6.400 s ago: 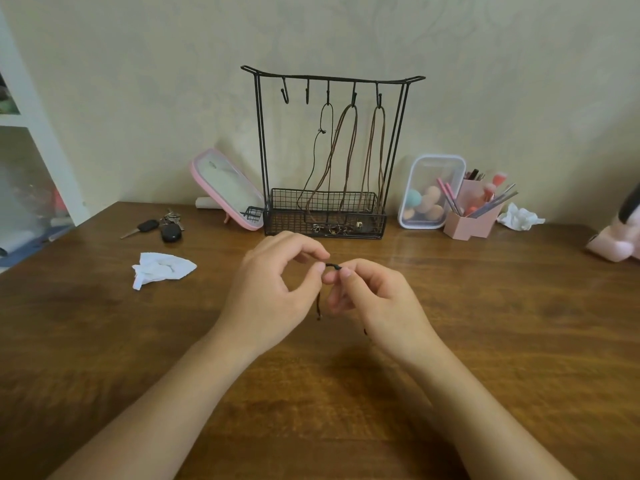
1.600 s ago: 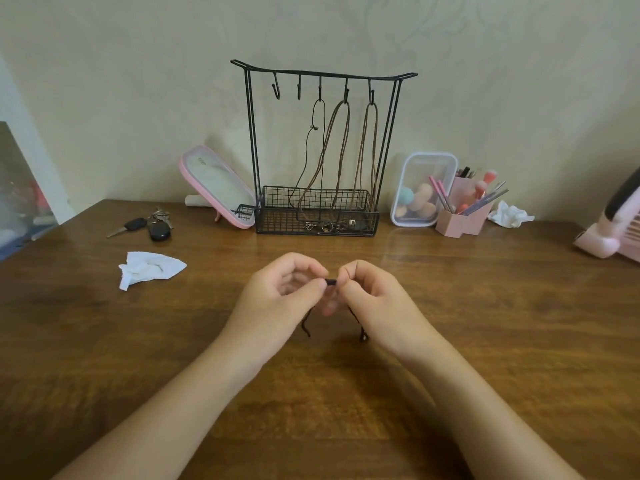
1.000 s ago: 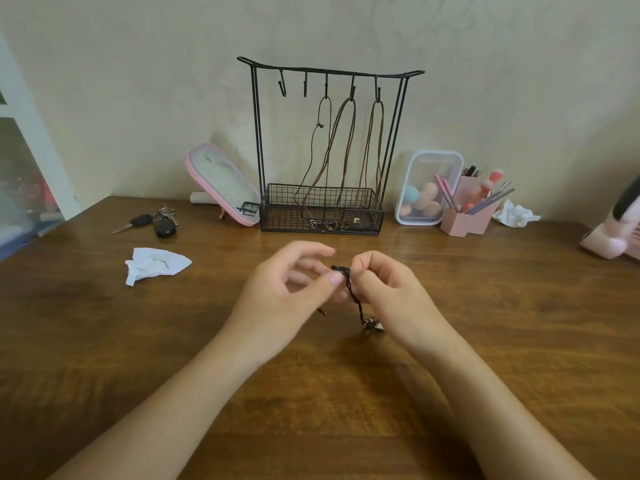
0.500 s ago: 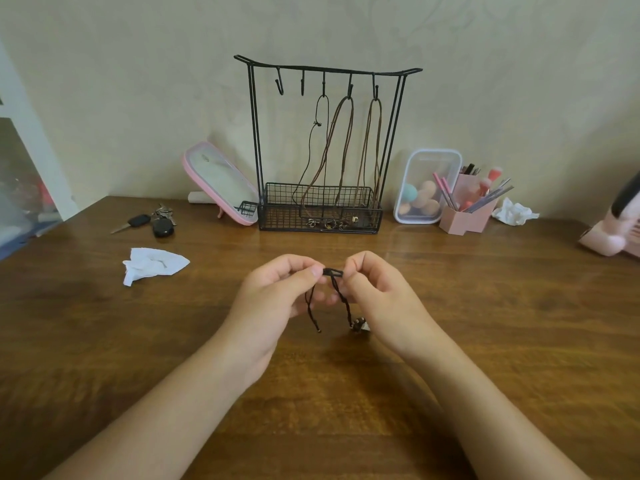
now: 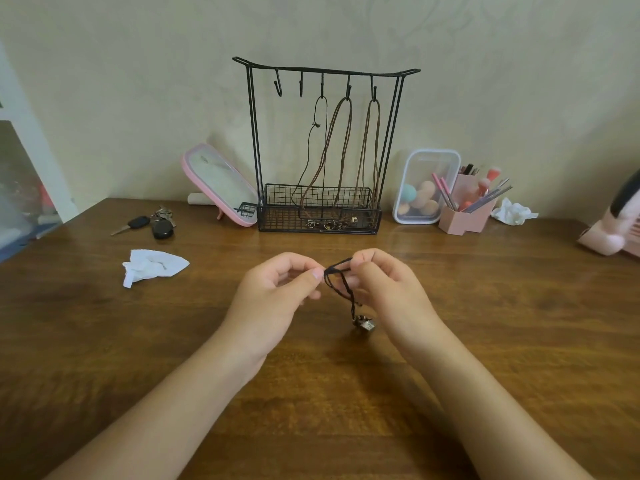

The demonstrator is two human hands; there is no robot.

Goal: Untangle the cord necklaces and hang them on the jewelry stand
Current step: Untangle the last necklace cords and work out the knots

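Presently both hands, left hand [image 5: 273,292] and right hand [image 5: 384,289], pinch the black cord necklace [image 5: 341,282]; the jewelry stand [image 5: 325,147] stands straight ahead.

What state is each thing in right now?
black cord necklace: bunched, pinched between both hands, pendant dangling.
left hand: pinching the cord.
right hand: pinching the cord.
jewelry stand: upright, three necklaces hung, two left hooks free.
pink mirror: tilted back on its foot.
clear box: shut, standing on edge.
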